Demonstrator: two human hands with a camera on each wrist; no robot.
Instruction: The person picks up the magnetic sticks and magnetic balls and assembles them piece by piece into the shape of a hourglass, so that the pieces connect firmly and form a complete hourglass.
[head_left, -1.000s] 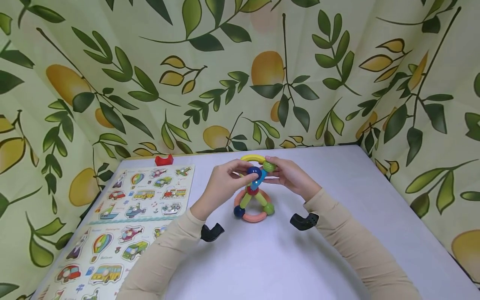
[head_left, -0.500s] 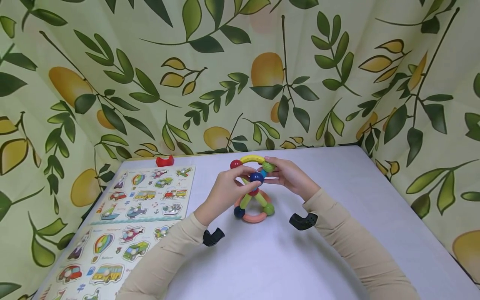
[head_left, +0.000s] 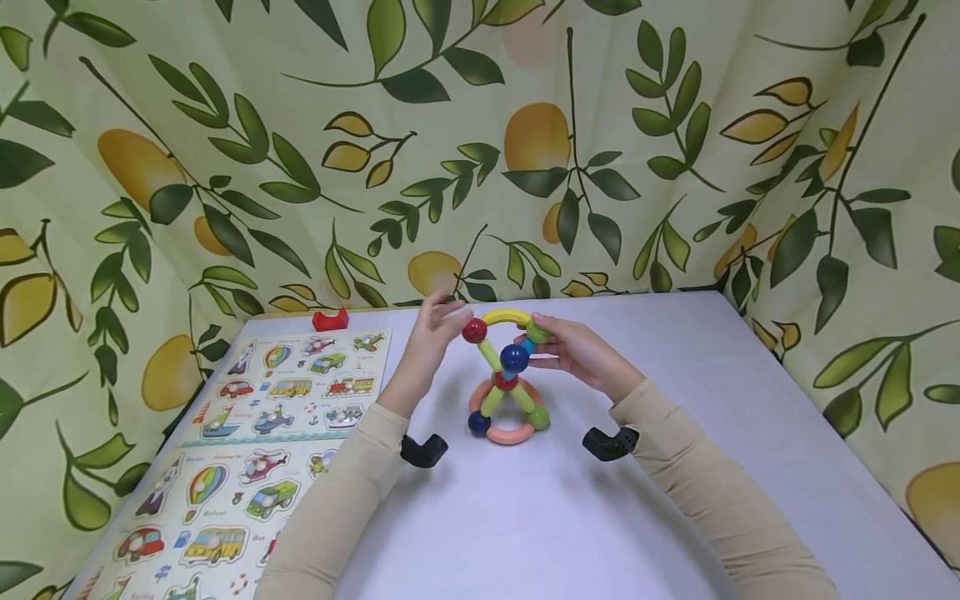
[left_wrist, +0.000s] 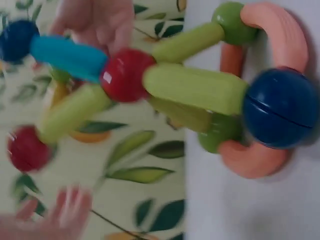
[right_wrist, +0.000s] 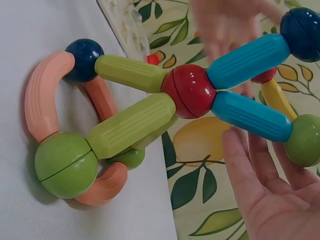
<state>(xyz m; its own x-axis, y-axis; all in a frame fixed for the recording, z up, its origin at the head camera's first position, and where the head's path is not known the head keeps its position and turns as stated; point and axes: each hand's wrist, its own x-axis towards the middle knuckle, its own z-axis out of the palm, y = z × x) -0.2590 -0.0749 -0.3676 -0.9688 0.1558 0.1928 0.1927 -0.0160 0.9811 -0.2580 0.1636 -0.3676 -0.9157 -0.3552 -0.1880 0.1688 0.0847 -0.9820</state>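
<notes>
A toy built of coloured balls and rods stands upright on the table. Its base is a ring of salmon curved rods (right_wrist: 42, 102) with green and dark blue balls. Light green rods (right_wrist: 132, 125) rise to a central red ball (right_wrist: 190, 91). Above it, blue rods (right_wrist: 252, 115) end at a dark blue ball (head_left: 514, 358) and a green ball (right_wrist: 306, 140). A yellow curved rod (head_left: 506, 317) spans from that green ball to an upper red ball (head_left: 474, 331). My right hand (head_left: 577, 354) pinches the upper green ball. My left hand (head_left: 426, 354), fingers extended, is beside the upper red ball.
Two picture puzzle boards (head_left: 296, 379) with vehicles lie on the left of the table (head_left: 525, 517). Behind them, a red piece (head_left: 330, 320) sits near the back edge. A patterned curtain (head_left: 480, 208) hangs around the table's back and sides.
My left hand has let go of the dark blue ball and moved up and left to the upper red ball. The dark blue ball sits slightly lower than before. My right hand keeps its place.
</notes>
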